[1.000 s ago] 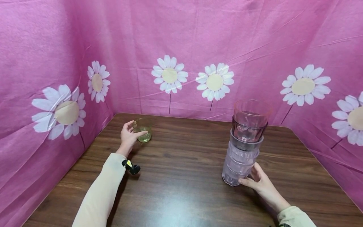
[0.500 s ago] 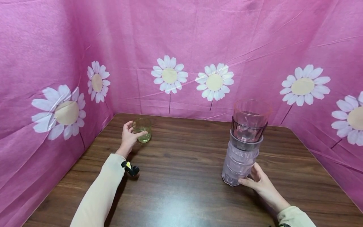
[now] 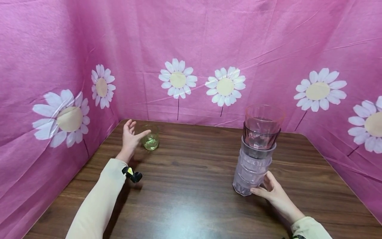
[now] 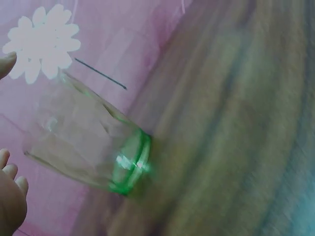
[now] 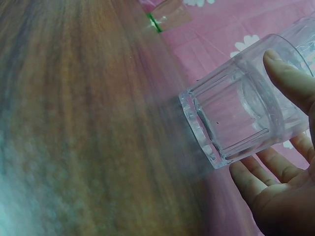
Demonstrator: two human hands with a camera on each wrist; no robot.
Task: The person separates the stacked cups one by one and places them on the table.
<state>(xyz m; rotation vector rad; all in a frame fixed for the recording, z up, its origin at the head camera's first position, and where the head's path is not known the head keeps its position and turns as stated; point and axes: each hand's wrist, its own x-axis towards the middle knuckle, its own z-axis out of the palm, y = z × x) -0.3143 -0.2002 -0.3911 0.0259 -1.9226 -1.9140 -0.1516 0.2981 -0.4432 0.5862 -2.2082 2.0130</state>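
A pale green glass (image 3: 151,142) stands upright near the table's far left corner. Beside it, my left hand (image 3: 130,140) has its thumb spread from its fingers; in the left wrist view a gap shows between the fingers and the green glass (image 4: 106,145). On the right rises a tall, slightly leaning stack of cups (image 3: 253,168): several clear ones below, a dark grey cup (image 3: 249,133) above, and a pink-rimmed cup (image 3: 265,114) on top. My right hand (image 3: 277,196) grips the stack low down, thumb in front and fingers behind, as the right wrist view also shows around the bottom cup (image 5: 231,105).
The brown wood-grain table (image 3: 185,179) spreads between the two hands. Pink cloth (image 3: 197,43) printed with white daisies hangs along the back and both sides, close to the table edges. A small black device (image 3: 132,175) sits on my left wrist.
My left hand has let go of the green glass and drawn back to the left, its fingers spreading. The glass stays where it stood. My right hand and the stack have hardly moved.
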